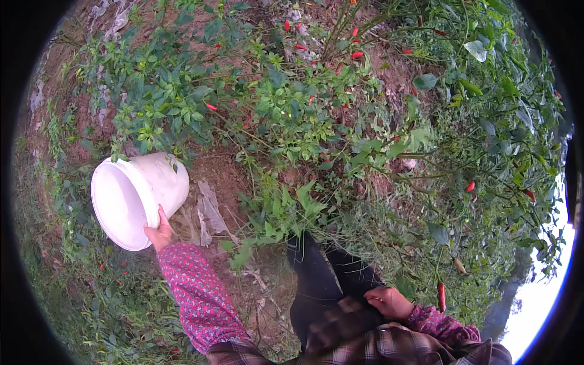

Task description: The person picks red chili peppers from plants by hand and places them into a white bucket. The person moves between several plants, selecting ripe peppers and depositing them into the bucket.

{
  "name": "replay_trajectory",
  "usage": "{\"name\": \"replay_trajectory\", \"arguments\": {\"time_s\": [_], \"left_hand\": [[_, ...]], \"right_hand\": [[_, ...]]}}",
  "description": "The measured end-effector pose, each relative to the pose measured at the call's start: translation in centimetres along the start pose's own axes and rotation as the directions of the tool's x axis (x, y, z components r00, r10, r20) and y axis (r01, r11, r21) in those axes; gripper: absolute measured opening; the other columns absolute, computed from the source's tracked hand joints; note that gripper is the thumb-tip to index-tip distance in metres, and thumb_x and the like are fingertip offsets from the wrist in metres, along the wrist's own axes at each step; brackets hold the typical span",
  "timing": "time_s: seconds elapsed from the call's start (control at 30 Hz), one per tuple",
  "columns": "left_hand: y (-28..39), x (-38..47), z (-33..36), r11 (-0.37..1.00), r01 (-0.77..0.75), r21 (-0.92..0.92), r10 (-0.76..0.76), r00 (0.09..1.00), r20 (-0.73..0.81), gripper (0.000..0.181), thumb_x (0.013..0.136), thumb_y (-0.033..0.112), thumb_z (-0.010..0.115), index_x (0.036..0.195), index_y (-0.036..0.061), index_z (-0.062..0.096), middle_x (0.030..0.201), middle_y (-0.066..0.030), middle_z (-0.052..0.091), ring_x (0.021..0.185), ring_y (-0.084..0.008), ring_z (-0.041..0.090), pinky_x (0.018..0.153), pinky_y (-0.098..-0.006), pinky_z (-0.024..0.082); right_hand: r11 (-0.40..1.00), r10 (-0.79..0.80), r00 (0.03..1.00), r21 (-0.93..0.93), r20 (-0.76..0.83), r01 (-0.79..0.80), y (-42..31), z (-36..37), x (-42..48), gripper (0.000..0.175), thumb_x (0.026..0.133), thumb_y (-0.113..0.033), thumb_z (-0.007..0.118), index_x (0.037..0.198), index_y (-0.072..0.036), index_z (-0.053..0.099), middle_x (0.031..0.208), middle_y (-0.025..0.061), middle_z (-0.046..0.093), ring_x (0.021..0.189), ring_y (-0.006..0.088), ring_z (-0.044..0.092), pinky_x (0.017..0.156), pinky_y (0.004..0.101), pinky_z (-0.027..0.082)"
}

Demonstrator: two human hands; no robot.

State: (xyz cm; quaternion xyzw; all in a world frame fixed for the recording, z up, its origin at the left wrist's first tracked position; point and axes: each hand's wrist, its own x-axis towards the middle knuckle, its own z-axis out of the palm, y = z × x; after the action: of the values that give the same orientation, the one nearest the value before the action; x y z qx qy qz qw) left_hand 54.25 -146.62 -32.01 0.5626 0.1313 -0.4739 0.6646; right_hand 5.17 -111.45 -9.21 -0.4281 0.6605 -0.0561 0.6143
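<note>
A white plastic bucket (pixel 169 182) is tipped on its side at the left, its mouth facing left and down; the part of its inside that shows holds nothing. My left hand (pixel 159 232) grips its rim, with the thumb at the mouth and a finger along the outer wall. Close to my body at the lower right, my right hand (pixel 388 302) is curled in front of the dark trousers. Whether anything is inside its fingers cannot be seen. Chili pepper plants (pixel 287 105) with red chilies (pixel 357 54) stand before me, and one large red chili (pixel 441 297) hangs right of my right hand.
Torn plastic film (pixel 210 212) lies on the reddish soil right of the bucket. Weeds and long grass (pixel 296 205) surround my feet. Leafy branches reach close on the right (pixel 502 123). More chili plants (pixel 118 315) grow at the lower left.
</note>
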Motion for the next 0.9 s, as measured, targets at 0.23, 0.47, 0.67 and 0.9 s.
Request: {"name": "replay_trajectory", "arguments": {"time_s": [0.23,0.47,0.67,0.9], "left_hand": [[1.9,-0.6,1.4,0.932,0.362,0.016,-0.354,0.920,-0.168,0.076,0.080,0.048,0.054,0.123,-0.0102,0.031,0.116,-0.0259,0.047,0.104,-0.0364,0.051,0.085,-0.0400,0.050],[-1.4,-7.9,2.1,0.873,0.128,0.471,-0.165,0.985,0.038,0.064,0.085,0.038,0.053,0.126,-0.0042,0.029,0.115,-0.0231,0.048,0.106,-0.0310,0.051,0.088,-0.0373,0.047],[-7.5,-23.5,3.7,0.607,-0.073,0.791,-0.388,0.841,0.376,0.026,0.088,0.019,0.053,0.109,0.0030,0.052,0.097,-0.0091,0.059,0.085,-0.0156,0.059,0.076,-0.0289,0.049],[-13.5,-44.6,3.0,0.509,-0.383,0.771,-0.622,0.456,0.637,0.006,0.081,-0.001,0.056,0.086,-0.0027,0.058,0.082,-0.0036,0.060,0.075,-0.0096,0.056,0.071,-0.0217,0.044]], "right_hand": [[0.996,-0.074,0.994,0.042,-0.083,0.077,-5.3,-0.5,3.1,0.017,0.078,-0.005,0.057,0.094,-0.001,0.059,0.080,0.0108,0.062,0.074,0.0226,0.061,0.065,0.0301,0.049],[0.990,-0.121,0.970,0.051,-0.213,0.134,-3.7,-1.4,0.9,0.018,0.079,-0.008,0.055,0.097,-0.004,0.057,0.079,0.0121,0.060,0.075,0.0292,0.060,0.066,0.0360,0.048],[0.985,-0.173,0.969,-0.055,-0.174,0.166,-3.5,-5.6,-1.7,0.006,0.077,-0.009,0.055,0.079,-0.003,0.056,0.078,0.0137,0.059,0.072,0.0307,0.059,0.062,0.0369,0.047],[0.952,-0.301,0.896,-0.044,-0.327,0.304,-1.4,-10.1,-6.6,0.012,0.075,-0.008,0.055,0.082,0.001,0.060,0.078,0.0161,0.060,0.073,0.0330,0.059,0.066,0.0379,0.048]]}}
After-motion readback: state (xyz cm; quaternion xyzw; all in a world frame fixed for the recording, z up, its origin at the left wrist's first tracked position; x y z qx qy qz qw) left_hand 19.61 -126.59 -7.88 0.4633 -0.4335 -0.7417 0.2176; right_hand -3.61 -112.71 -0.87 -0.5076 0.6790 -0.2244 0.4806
